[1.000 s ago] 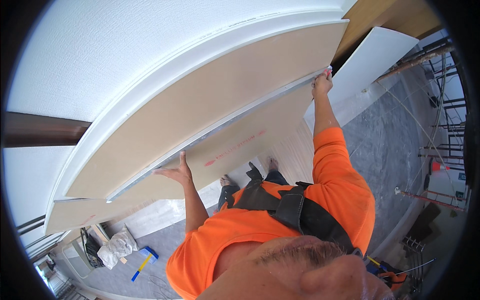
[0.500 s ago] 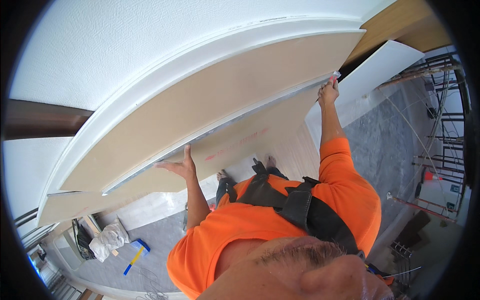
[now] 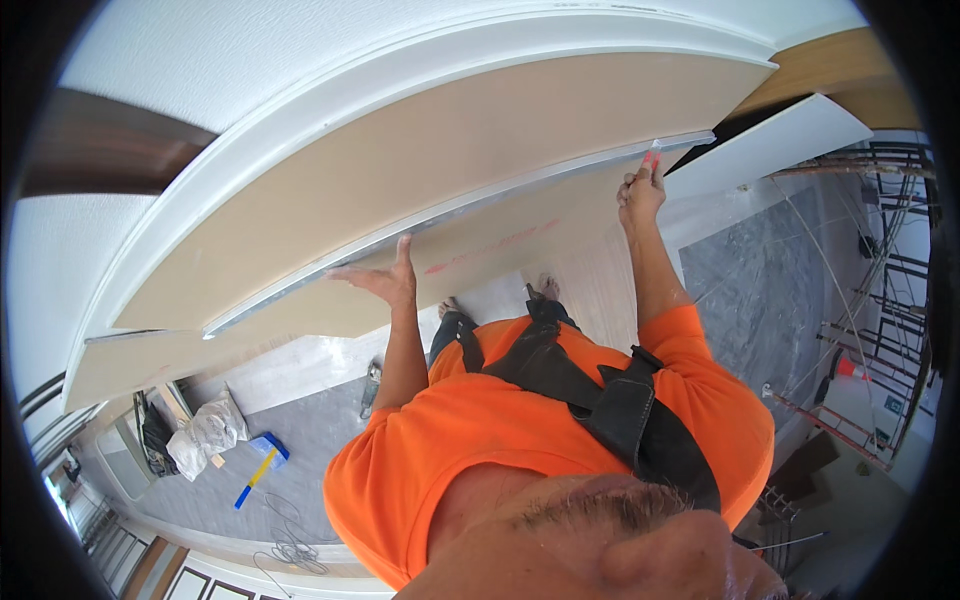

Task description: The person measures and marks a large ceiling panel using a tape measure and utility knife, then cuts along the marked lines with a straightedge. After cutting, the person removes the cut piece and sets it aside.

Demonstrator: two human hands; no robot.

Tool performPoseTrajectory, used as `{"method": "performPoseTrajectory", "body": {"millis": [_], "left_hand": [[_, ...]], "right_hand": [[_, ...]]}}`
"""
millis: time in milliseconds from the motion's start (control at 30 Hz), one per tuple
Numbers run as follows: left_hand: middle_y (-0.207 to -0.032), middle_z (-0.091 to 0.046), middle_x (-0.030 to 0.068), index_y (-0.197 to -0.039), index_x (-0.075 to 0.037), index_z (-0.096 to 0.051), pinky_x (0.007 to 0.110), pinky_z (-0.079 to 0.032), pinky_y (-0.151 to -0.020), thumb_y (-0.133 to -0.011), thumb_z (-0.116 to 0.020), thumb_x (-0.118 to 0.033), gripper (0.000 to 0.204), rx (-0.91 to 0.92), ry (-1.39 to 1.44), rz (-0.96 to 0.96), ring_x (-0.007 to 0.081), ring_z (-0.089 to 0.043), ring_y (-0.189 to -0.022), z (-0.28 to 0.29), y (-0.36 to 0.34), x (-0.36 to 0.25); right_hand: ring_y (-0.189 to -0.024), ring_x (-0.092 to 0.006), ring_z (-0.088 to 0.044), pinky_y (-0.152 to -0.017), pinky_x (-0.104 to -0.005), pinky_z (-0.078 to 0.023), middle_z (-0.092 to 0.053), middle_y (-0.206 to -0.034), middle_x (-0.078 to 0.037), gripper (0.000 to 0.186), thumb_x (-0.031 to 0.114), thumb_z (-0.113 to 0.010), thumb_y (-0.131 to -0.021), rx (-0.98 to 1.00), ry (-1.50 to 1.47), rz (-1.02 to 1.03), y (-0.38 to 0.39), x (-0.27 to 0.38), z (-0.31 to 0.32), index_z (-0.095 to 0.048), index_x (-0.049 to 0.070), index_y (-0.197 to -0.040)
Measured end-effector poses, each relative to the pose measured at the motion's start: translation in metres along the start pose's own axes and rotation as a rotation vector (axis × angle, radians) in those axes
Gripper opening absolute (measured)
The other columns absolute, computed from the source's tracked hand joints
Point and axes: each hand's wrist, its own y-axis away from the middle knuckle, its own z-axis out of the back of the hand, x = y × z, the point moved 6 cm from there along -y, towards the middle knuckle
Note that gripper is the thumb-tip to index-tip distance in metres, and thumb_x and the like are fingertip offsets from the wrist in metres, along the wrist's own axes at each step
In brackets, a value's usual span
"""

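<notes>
A large brown-faced plasterboard sheet (image 3: 480, 130) leans before me, with a long metal straightedge (image 3: 480, 204) lying across it. My left hand (image 3: 388, 280) rests against the straightedge left of centre, its fingers stretched out and thumb raised apart. Toward the straightedge's right end, my right hand (image 3: 642, 195) is closed around a small red utility knife (image 3: 652, 156). The knife's pale tip is against the straightedge; its blade is too small to make out. Below the straightedge the brown face continues, with faded red print (image 3: 500, 243).
A white board (image 3: 770, 145) leans at the right, near scaffold frames (image 3: 890, 270). Left on the grey floor are a blue-headed brush with yellow handle (image 3: 262, 462), a whitish sack (image 3: 210, 435) and a coiled cable (image 3: 295, 550). An orange cone (image 3: 850, 368) stands far right.
My right hand with the knife has come left from the straightedge's end, which now shows beyond it. My left hand stays at the straightedge. The whole view has shifted slightly.
</notes>
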Motion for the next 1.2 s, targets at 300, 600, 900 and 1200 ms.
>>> {"method": "performPoseTrajectory", "body": {"millis": [300,600,900,1200], "left_hand": [[-0.161,0.024,0.0343,-0.149,0.008,0.032,0.065,0.002,-0.121,-0.061,-0.091,-0.064,0.167,0.049,-0.009,0.002,0.0464,0.016,-0.153,-0.002,0.0,0.004],[-0.161,0.02,0.0363,-0.151,0.011,0.024,0.071,-0.005,-0.117,-0.058,-0.088,-0.072,0.168,0.004,0.008,-0.035,0.0507,0.014,-0.152,0.002,0.002,0.001],[-0.161,0.01,0.0411,-0.154,0.014,0.012,0.066,-0.01,-0.12,-0.062,-0.085,-0.075,0.16,0.021,-0.05,0.014,0.0505,0.007,-0.154,0.016,0.011,-0.012],[-0.163,-0.012,0.0341,-0.157,0.004,0.017,0.056,-0.025,-0.121,-0.08,-0.08,-0.056,0.137,-0.072,0.579,0.343,0.0487,-0.024,-0.149,-0.007,-0.004,-0.01]], "right_hand": [[-0.041,-0.0104,-0.039,-0.035,-0.0267,-0.027,-0.051,-0.067,-0.001,0.044,0.028,-0.056,-0.106,0.1,0.07,-0.039,0.096,-0.068,-0.049,-0.043,0.017,-0.147],[-0.043,-0.01,-0.04,-0.036,-0.0263,-0.029,-0.053,-0.068,-0.001,0.035,0.029,-0.057,-0.106,0.235,0.159,-0.071,0.182,-0.107,-0.08,-0.053,0.016,-0.139],[-0.05,-0.0112,-0.053,-0.04,-0.028,-0.039,-0.067,-0.077,-0.008,0.028,0.035,-0.058,-0.105,0.389,0.401,0.433,0.161,-0.08,-0.032,-0.058,0.007,-0.107],[-0.053,-0.0128,-0.056,-0.045,-0.0281,-0.045,-0.069,-0.083,-0.01,0.028,0.028,-0.056,-0.105,0.413,0.089,-0.008,0.13,-0.037,0.026,-0.054,0.005,-0.12]]}}
